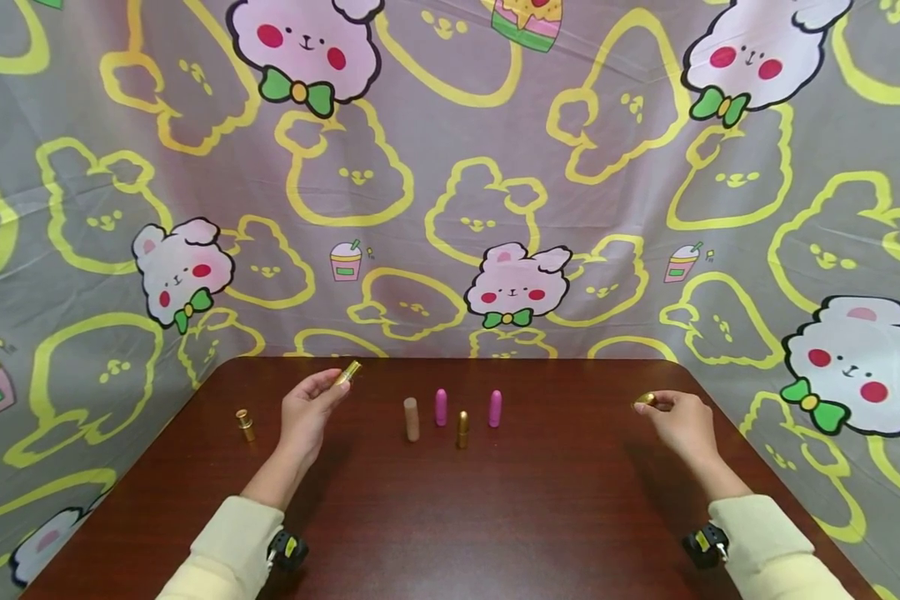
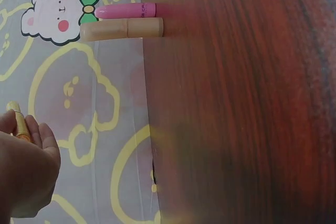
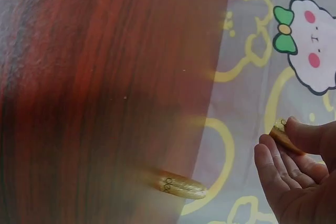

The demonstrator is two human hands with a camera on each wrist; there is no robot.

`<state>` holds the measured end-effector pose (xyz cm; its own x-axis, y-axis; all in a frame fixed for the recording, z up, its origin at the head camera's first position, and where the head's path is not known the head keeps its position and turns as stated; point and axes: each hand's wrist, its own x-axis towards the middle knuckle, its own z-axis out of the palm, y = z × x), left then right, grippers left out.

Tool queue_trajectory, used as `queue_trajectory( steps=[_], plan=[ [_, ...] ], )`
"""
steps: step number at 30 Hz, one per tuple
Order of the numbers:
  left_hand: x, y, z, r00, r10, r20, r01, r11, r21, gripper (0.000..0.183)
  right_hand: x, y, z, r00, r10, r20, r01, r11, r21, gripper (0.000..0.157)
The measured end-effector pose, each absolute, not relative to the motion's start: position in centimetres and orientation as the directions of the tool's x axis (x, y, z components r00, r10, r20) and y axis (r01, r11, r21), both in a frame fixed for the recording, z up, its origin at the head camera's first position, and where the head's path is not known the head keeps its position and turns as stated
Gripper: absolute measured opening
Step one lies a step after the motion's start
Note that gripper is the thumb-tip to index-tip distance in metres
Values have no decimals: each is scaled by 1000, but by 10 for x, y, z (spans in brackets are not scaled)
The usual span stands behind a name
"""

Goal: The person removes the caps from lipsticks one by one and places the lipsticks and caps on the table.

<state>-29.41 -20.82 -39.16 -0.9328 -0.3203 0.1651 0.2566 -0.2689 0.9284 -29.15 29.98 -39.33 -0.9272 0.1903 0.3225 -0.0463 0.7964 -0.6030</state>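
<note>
Four tubes (image 1: 412, 420) stand mid-table; left hand (image 1: 307, 414) pinches gold tube (image 1: 349, 372), right hand (image 1: 682, 423) pinches gold piece (image 1: 647, 398); we judge both not yet placed.

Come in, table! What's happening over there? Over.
Left grip pinching gold tube. Right grip pinching small gold piece. Neither looks blocked; brown tube upright between them.

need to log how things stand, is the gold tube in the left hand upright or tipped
Tipped: in the head view the gold tube slants from the left hand, unlike the upright tan tube.
</note>
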Motion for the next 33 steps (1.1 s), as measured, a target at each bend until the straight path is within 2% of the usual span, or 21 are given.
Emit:
queue_trajectory(
  steps=[8, 16, 24, 33],
  plan=[
    [-298, -212, -393, -939, -295, 178, 210, -79, 975, 41, -296, 303, -400, -949, 158, 272, -29, 818, -575, 25],
    [-301, -216, -395, -965, -232, 124, 123, 19, 992, 42, -298, 304, -401, -968, 144, 205, 5, 830, -558, 27],
    [-307, -220, -402, -943, -298, 149, 118, 119, 986, 38, -297, 305, -405, -975, 132, 179, 16, 846, -533, 26],
    [-315, -232, -409, -907, -393, 151, 108, 130, 986, 35, -301, 307, -412, -977, 133, 169, 31, 865, -501, 20]
  ],
)
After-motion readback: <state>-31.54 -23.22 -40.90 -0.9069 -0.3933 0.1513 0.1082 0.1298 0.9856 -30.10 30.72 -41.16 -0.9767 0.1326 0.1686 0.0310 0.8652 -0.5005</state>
